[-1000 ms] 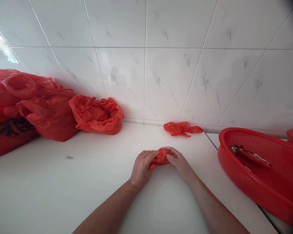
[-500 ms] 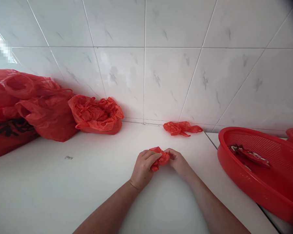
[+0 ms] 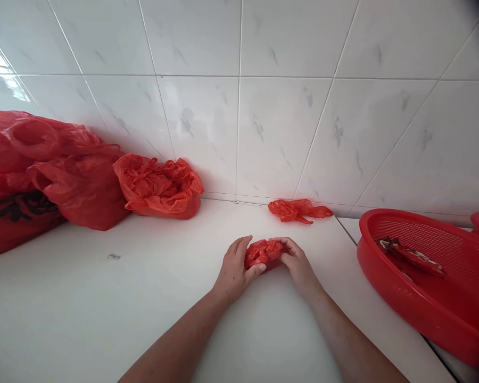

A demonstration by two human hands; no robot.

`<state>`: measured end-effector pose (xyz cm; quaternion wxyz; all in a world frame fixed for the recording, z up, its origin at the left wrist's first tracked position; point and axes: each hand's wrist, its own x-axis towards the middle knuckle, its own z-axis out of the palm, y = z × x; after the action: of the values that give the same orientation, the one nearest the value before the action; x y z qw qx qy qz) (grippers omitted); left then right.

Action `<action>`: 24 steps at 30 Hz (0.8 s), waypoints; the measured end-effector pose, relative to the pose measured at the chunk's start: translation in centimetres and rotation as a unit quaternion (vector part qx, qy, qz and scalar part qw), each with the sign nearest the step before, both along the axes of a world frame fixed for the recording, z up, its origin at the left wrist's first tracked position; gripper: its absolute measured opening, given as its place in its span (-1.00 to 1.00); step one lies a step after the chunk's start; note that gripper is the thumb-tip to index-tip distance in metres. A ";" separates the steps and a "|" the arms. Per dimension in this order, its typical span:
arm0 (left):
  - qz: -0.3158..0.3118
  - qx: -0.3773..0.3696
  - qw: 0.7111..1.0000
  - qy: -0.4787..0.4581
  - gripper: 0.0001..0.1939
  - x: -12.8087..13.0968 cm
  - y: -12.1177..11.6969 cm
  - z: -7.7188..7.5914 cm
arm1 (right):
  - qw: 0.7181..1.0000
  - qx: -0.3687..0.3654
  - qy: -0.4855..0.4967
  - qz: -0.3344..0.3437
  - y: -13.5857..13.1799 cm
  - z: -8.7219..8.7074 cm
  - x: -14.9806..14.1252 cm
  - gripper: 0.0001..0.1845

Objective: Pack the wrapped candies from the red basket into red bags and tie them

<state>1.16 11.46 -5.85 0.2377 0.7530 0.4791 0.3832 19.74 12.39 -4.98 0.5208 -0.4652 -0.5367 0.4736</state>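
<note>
A crumpled red plastic bag [image 3: 263, 251] is bunched into a small bundle low over the white tabletop, between both hands. My left hand [image 3: 235, 271] cups its left side, with the thumb along the near edge and the fingers at the far left. At the right end, my right hand [image 3: 297, 263] has the bag pinched between thumb and fingers. Anything wrapped inside the bag is hidden. Beyond my hands, another crumpled red plastic bag [image 3: 291, 210] lies by the wall.
Left along the wall stand an open red bag stuffed with red plastic [image 3: 163, 189] and larger full red bags [image 3: 80, 186]. A red plastic basket [image 3: 415, 311] at right holds a few dark red packets [image 3: 417, 259]. White tiles [image 3: 279, 133] back the white table [image 3: 83, 314].
My left fingers have lifted off the top of the bag, and its thumb now lies along the near side. My right hand has shifted from the bag's edge to a fuller hold.
</note>
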 end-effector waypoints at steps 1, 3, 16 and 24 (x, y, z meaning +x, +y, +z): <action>0.004 -0.005 1.000 -0.002 -0.40 0.0 0.0 0.1 | 1.000 0.011 -0.018 -0.002 -0.1 0.0 0.0 -0.73; 0.017 -0.011 1.000 -0.007 -0.50 0.0 0.0 0.1 | 0.998 0.031 -0.054 -0.004 -0.2 0.0 -0.1 -0.72; 0.022 0.032 0.999 0.029 -0.58 0.3 0.6 -0.7 | 0.981 0.071 -0.179 0.001 0.0 -0.5 -0.2 -0.80; 0.007 0.025 0.999 0.035 -0.86 0.5 0.2 0.3 | 0.981 0.046 -0.189 0.003 0.0 -0.4 -0.1 -0.74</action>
<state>1.68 11.67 -5.58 0.1994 0.7683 0.4828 0.3700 19.69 12.42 -5.37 0.4295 -0.5204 -0.6479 0.3535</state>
